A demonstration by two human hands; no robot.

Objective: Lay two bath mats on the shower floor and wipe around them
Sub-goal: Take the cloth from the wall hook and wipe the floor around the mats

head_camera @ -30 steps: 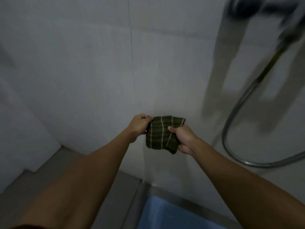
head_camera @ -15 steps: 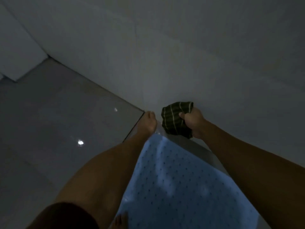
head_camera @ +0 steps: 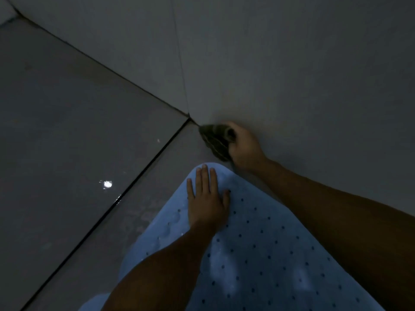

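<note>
A light blue bath mat (head_camera: 265, 250) dotted with small holes lies on the grey shower floor, its rounded far end pointing at the wall. My left hand (head_camera: 207, 197) presses flat on that far end, fingers straight. My right hand (head_camera: 243, 149) grips a dark green cloth with pale stripes (head_camera: 215, 136) and holds it down on the floor where the floor meets the wall, just beyond the mat's end. Only one mat is in view.
A pale tiled wall (head_camera: 292, 63) rises directly behind the cloth. A dark grout line (head_camera: 125, 194) runs diagonally across the wet grey floor left of the mat, and a bright light reflection (head_camera: 107, 184) glints on the tile beside it.
The view has dropped closer to the floor. My right hand lowered the cloth from above the mat's end to the floor by the wall. My left hand has settled flat on the mat.
</note>
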